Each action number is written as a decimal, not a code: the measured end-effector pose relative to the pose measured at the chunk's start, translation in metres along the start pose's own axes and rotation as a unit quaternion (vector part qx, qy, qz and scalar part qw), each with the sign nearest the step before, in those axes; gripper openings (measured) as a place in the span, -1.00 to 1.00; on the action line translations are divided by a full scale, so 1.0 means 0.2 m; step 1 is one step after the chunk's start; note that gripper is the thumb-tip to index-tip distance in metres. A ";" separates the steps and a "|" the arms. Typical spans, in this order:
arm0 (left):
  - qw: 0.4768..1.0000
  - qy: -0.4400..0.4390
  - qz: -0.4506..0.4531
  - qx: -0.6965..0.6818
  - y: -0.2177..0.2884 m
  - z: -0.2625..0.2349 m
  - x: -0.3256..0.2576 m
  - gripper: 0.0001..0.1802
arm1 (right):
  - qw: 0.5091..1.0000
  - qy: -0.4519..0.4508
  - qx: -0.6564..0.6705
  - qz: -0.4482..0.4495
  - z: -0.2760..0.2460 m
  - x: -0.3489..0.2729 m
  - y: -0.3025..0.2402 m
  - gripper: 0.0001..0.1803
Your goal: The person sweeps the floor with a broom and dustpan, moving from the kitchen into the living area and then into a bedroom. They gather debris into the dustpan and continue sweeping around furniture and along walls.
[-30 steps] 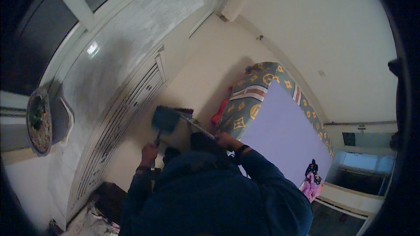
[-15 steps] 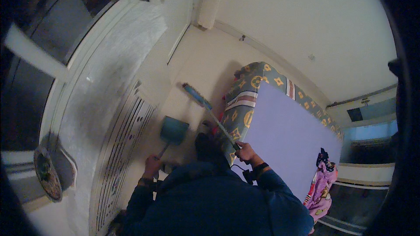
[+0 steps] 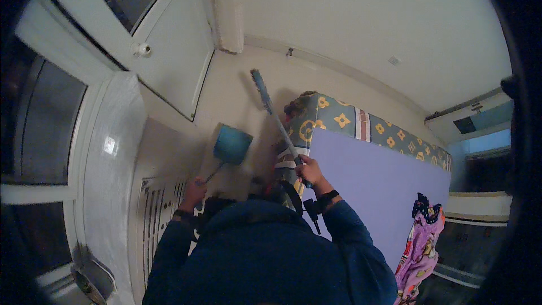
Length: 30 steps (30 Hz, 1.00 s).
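Observation:
My left hand [image 3: 195,193] is closed round the thin handle of a teal dustpan [image 3: 232,144], whose pan is held out in front over the pale floor. In my right hand [image 3: 311,170] is the grip end of a long-handled broom [image 3: 280,126]. Its narrow bluish bristle head points forward and slightly left, beyond the dustpan and apart from it. The right wrist is close above the near left edge of a flat lilac surface [image 3: 361,175]. Whether the bristles touch the floor I cannot tell.
Green patterned cloth [image 3: 384,138] with yellow flowers edges the lilac surface. A pink printed cloth [image 3: 420,248] lies at its right. To the left stand a slatted white radiator cover [image 3: 161,206], a sill [image 3: 110,152] and a white door [image 3: 175,51]. Pale floor [image 3: 226,85] runs between.
My view has turned and moved forward, bringing more of the door into sight. The broom has swung to point more straight ahead. Both hands keep their holds.

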<state>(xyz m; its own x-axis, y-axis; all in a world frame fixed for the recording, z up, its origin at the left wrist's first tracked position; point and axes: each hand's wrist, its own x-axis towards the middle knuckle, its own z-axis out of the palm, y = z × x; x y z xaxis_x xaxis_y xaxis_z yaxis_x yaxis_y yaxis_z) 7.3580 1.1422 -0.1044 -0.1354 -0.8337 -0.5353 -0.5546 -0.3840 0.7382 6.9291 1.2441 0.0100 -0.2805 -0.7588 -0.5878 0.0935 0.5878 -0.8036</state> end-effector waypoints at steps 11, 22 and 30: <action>0.995 -0.069 0.070 0.028 0.91 0.15 1.07 -0.90 | 0.979 0.181 -0.079 0.056 -0.46 0.67 -0.37 -0.36; 0.979 -0.119 0.068 0.153 1.59 0.19 1.87 -0.82 | 0.933 0.315 -0.087 0.148 -0.94 1.31 -0.58 -0.88; 0.954 -0.154 0.114 0.229 1.61 0.38 2.42 -0.79 | 0.883 0.257 -0.337 0.203 -1.47 2.27 -0.56 -0.80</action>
<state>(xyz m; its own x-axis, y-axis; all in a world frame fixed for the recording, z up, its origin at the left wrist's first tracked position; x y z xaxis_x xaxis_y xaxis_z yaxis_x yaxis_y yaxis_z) 7.0523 0.6456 -0.1574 -0.4916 -0.6915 -0.5293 -0.7728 0.0662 0.6312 6.5108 0.9169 -0.1389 -0.7670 -0.3218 -0.5551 -0.2551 0.9468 -0.1964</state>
